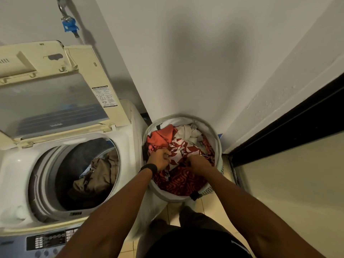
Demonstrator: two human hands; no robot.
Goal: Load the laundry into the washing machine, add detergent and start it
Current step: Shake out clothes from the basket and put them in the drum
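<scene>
As left hand and right hand clutch patterned cloth, hamper upright

My two hands, left hand and right hand, are in one laundry basket. Around my fingers lie four cloths: orange cloth, white cloth, leaf-print cloth, geometric-print cloth. Left of them: one washing machine, one brown garment.

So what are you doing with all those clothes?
A person is reaching into the laundry basket beside the washing machine. The left hand and the right hand both grip a red-and-white patterned cloth on top of the pile. The machine's lid stands open, and brown clothes already lie in the drum.
</scene>
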